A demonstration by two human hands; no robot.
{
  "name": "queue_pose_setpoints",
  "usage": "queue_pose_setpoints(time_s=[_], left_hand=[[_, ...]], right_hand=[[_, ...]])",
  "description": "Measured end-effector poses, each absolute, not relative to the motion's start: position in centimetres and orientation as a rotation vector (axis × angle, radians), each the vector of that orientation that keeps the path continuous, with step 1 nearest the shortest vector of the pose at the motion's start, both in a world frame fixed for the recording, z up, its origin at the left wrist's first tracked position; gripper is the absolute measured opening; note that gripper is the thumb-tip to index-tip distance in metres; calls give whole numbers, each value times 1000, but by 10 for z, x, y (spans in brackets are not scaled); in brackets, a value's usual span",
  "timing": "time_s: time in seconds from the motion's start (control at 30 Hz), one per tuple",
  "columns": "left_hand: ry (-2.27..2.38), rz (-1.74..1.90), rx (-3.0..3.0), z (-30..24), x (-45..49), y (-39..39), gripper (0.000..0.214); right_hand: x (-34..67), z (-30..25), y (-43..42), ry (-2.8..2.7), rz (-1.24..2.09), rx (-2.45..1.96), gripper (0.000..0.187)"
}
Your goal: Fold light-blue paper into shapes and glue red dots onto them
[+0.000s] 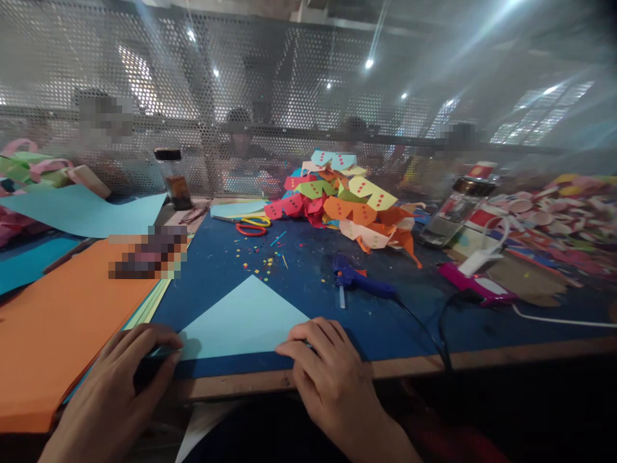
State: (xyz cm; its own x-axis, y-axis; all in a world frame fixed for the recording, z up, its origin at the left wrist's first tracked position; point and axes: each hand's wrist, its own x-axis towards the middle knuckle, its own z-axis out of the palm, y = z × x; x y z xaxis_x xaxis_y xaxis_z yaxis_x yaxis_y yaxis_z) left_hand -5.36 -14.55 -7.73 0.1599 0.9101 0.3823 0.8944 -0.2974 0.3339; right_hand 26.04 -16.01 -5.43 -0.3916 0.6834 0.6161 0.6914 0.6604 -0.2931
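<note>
A light blue paper folded into a triangle (241, 319) lies on the dark blue table top near the front edge. My left hand (120, 379) rests curled at the triangle's left corner, fingertips pressing on the paper. At the right corner my right hand (328, 373) presses down with bent fingers. Neither hand lifts the sheet; both hold it flat against the table.
A stack of orange and coloured sheets (62, 321) lies left. Behind are a blue glue gun (357, 278) with its cable, scissors (250, 225), a pile of folded paper pieces (347, 202), a dark jar (174, 180), a pink device (477, 283), and a perforated metal screen (289, 96).
</note>
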Motion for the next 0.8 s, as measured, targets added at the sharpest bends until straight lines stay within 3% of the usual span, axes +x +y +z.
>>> queue_pose_setpoints(time_s=[0.8], left_hand=[[1787,979,1964,-82,-60,-161,24]], right_hand=[[259,-53,-159,-2131,-12,-1079,33]])
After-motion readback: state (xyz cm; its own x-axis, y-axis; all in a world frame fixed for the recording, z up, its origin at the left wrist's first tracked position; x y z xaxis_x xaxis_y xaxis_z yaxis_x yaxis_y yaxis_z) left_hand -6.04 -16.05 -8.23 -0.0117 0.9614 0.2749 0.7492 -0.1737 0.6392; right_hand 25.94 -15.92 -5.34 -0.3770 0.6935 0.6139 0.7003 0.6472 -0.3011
